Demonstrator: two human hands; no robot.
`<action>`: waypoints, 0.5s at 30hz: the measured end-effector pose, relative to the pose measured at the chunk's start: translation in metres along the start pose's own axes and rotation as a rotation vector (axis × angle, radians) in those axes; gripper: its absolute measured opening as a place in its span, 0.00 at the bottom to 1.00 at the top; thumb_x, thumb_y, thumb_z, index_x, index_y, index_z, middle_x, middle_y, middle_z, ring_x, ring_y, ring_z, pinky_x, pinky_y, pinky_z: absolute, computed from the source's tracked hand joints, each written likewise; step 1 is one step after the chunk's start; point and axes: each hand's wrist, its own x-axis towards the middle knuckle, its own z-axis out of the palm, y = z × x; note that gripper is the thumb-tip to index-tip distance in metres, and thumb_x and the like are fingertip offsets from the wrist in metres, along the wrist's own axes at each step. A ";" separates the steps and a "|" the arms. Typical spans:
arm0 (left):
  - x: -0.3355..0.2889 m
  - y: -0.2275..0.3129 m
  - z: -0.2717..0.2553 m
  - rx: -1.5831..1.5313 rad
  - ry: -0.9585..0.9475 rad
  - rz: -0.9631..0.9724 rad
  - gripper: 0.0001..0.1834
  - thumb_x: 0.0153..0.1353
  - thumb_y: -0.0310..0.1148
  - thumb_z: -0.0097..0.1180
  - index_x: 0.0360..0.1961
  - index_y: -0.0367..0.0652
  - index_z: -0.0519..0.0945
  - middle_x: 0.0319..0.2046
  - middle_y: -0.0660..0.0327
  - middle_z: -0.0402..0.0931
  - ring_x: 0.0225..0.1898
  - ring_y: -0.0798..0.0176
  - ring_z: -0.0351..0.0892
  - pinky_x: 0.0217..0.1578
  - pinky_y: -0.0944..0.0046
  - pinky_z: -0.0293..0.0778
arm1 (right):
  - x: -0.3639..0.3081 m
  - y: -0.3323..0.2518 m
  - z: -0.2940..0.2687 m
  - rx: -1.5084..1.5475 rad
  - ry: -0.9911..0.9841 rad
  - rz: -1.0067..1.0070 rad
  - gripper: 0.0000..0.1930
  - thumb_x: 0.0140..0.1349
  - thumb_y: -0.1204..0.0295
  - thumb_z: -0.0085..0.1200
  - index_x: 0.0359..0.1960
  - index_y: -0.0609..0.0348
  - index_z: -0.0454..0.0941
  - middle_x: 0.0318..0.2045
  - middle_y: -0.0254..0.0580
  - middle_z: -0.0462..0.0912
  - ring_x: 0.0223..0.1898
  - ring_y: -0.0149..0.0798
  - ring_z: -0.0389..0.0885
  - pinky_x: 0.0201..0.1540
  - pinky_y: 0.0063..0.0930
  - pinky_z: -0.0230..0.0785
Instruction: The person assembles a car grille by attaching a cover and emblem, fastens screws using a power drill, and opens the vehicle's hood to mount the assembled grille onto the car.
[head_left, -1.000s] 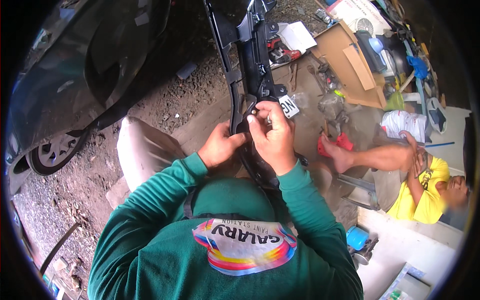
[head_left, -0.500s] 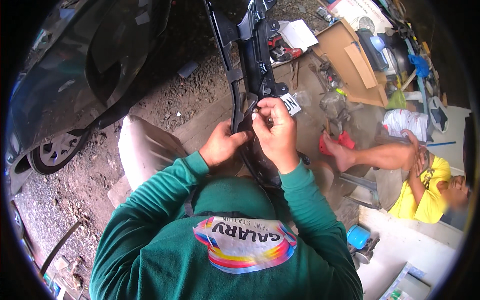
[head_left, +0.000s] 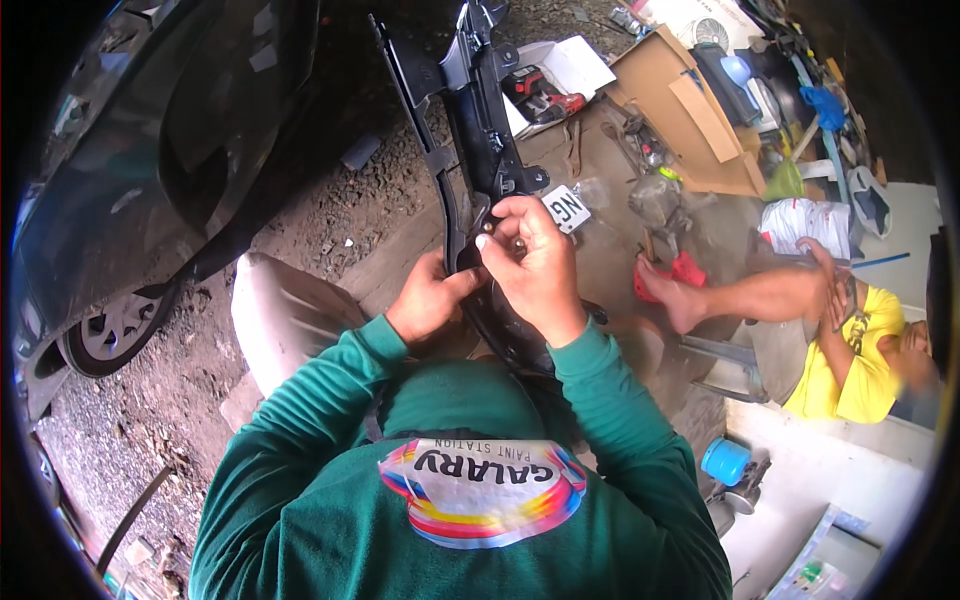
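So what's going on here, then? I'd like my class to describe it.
A person in a green top is handling a long black part: the left hand grips its edge, and the right hand pinches a small brass-coloured piece near it. Beyond, a red-and-black power tool lies in an open white box.

Over my feed I see a dark green top (head_left: 300,530), its long sleeves (head_left: 315,395) creased and ending in snug cuffs (head_left: 384,338). Across its front I make out a white print (head_left: 480,485) with dark lettering (head_left: 465,463), bordered by pink, yellow, red and blue streaks (head_left: 490,522). The left hand (head_left: 432,298) and right hand (head_left: 537,268) are bare.
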 end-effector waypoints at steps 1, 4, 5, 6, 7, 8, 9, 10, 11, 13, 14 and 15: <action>0.001 -0.001 0.000 0.023 -0.005 0.011 0.19 0.73 0.25 0.62 0.62 0.30 0.78 0.49 0.57 0.87 0.47 0.62 0.88 0.51 0.59 0.84 | -0.001 -0.002 -0.001 -0.035 -0.015 0.005 0.09 0.67 0.79 0.68 0.45 0.59 0.80 0.27 0.32 0.84 0.28 0.22 0.81 0.32 0.24 0.74; 0.002 -0.001 -0.001 0.067 -0.013 0.021 0.19 0.73 0.25 0.62 0.62 0.30 0.79 0.49 0.56 0.87 0.47 0.62 0.88 0.51 0.59 0.84 | 0.001 0.006 -0.001 -0.067 -0.005 -0.042 0.09 0.66 0.79 0.68 0.44 0.59 0.80 0.27 0.32 0.84 0.28 0.22 0.81 0.32 0.24 0.75; 0.001 0.001 -0.001 0.087 -0.016 0.021 0.19 0.73 0.25 0.62 0.61 0.30 0.79 0.49 0.56 0.87 0.48 0.62 0.88 0.52 0.59 0.84 | 0.001 0.006 -0.001 -0.067 -0.005 -0.042 0.09 0.66 0.79 0.68 0.44 0.59 0.80 0.27 0.32 0.84 0.28 0.22 0.81 0.32 0.24 0.75; 0.001 0.000 -0.001 0.088 -0.016 0.021 0.19 0.73 0.25 0.62 0.61 0.30 0.79 0.49 0.56 0.87 0.48 0.62 0.88 0.52 0.59 0.84 | 0.001 0.006 -0.002 -0.068 -0.002 -0.031 0.09 0.67 0.79 0.68 0.44 0.59 0.80 0.27 0.32 0.85 0.28 0.22 0.82 0.32 0.24 0.75; 0.001 -0.001 0.000 0.064 -0.009 0.034 0.19 0.73 0.25 0.63 0.61 0.30 0.79 0.49 0.56 0.87 0.48 0.62 0.88 0.52 0.59 0.84 | 0.001 0.006 -0.002 -0.069 0.000 -0.022 0.08 0.67 0.79 0.67 0.44 0.60 0.80 0.27 0.33 0.85 0.28 0.22 0.82 0.32 0.24 0.75; 0.001 -0.001 0.001 0.041 -0.001 0.047 0.18 0.73 0.25 0.63 0.61 0.30 0.80 0.49 0.56 0.88 0.48 0.62 0.87 0.52 0.60 0.84 | 0.001 0.005 -0.003 -0.067 -0.001 -0.023 0.08 0.67 0.79 0.67 0.44 0.60 0.80 0.27 0.33 0.85 0.28 0.22 0.82 0.32 0.24 0.75; 0.001 0.000 0.001 0.042 0.000 0.048 0.18 0.73 0.25 0.63 0.61 0.30 0.80 0.49 0.56 0.88 0.48 0.62 0.87 0.52 0.60 0.84 | 0.000 0.003 -0.003 -0.068 -0.012 -0.025 0.08 0.68 0.78 0.67 0.44 0.60 0.81 0.27 0.33 0.85 0.28 0.22 0.82 0.32 0.24 0.75; -0.001 0.003 0.003 0.049 0.003 0.041 0.18 0.73 0.25 0.63 0.61 0.30 0.80 0.49 0.56 0.88 0.49 0.62 0.87 0.52 0.60 0.84 | 0.000 0.002 -0.003 -0.070 -0.021 -0.026 0.07 0.68 0.78 0.67 0.44 0.60 0.81 0.26 0.34 0.85 0.28 0.22 0.82 0.32 0.24 0.76; -0.001 0.004 0.004 0.057 0.006 0.034 0.18 0.72 0.25 0.63 0.61 0.30 0.80 0.49 0.56 0.88 0.49 0.62 0.87 0.53 0.60 0.84 | 0.000 0.003 -0.003 -0.070 -0.019 -0.026 0.07 0.68 0.78 0.67 0.44 0.60 0.81 0.26 0.34 0.85 0.28 0.22 0.82 0.32 0.24 0.76; 0.000 0.003 0.004 0.063 0.012 0.030 0.18 0.72 0.25 0.62 0.61 0.30 0.80 0.49 0.56 0.88 0.49 0.62 0.87 0.53 0.59 0.84 | 0.003 0.005 -0.002 -0.055 -0.003 -0.047 0.08 0.68 0.79 0.66 0.46 0.60 0.81 0.27 0.32 0.85 0.28 0.22 0.81 0.32 0.23 0.75; 0.001 0.002 0.004 0.069 0.019 0.026 0.18 0.72 0.24 0.62 0.61 0.30 0.80 0.49 0.56 0.88 0.49 0.62 0.87 0.53 0.59 0.84 | 0.002 0.005 -0.004 -0.057 0.000 -0.046 0.08 0.68 0.79 0.66 0.46 0.60 0.81 0.27 0.32 0.85 0.28 0.22 0.81 0.32 0.23 0.75; 0.002 0.002 0.005 0.068 0.015 0.024 0.18 0.72 0.24 0.62 0.61 0.30 0.80 0.49 0.56 0.88 0.49 0.62 0.87 0.53 0.59 0.84 | 0.001 0.004 -0.009 -0.011 0.000 0.015 0.08 0.68 0.79 0.66 0.47 0.61 0.81 0.29 0.31 0.85 0.30 0.21 0.81 0.34 0.22 0.74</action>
